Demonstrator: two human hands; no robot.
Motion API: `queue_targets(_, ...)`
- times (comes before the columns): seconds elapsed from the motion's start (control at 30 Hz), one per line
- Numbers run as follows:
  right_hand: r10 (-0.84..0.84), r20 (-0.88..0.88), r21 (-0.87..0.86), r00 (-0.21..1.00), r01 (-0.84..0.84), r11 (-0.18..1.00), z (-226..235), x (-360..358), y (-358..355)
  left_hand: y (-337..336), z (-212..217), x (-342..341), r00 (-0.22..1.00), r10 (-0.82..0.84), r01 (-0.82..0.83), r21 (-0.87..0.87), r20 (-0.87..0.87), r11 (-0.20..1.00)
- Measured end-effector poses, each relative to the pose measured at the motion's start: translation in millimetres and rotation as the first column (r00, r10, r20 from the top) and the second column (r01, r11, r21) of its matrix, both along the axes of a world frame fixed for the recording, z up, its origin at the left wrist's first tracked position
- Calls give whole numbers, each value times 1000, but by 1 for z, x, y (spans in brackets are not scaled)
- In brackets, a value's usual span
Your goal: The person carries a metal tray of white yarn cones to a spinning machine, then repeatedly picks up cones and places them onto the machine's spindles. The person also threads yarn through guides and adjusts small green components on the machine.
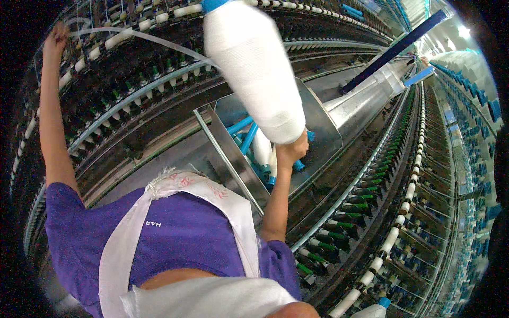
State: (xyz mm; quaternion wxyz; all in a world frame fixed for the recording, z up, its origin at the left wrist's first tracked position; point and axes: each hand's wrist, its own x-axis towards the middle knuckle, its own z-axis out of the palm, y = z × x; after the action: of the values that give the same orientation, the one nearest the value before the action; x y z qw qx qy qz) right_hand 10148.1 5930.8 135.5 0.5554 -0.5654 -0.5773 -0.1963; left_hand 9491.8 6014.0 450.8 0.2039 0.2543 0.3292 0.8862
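Note:
A large white roving bobbin (254, 69) with a blue tube end at its top stands tilted in front of me. My right hand (293, 151) grips its lower end, partly hidden behind it. From the bobbin a loose white roving strand (159, 41) arcs up to the left. At the strand's far end, my left hand (57, 37) reaches high by the spinning frame, its fingers closed on the strand; they look small and dim there. Below the bobbin sits a metal bin (331, 130) holding blue tubes (248, 139) and a partly wound white bobbin (261, 148).
A spinning frame (114, 111) with white rollers and rows of spindles runs along the left. Another row of green-tipped spindles (344, 225) lines the right. A dark blue post (395, 52) slants across the upper right. One more white bobbin (371, 311) shows at the bottom edge.

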Motion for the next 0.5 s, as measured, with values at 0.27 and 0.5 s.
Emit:
queue_targets(0.27,320,-493,-128,809,-431,893,9,2,11,-125,-140,-97,944,-146,-40,-543,-295,839)
queue_targets(0.5,137,-491,-278,860,-304,911,35,31,11,-228,-276,-151,778,-343,-354,-819,-526,451)
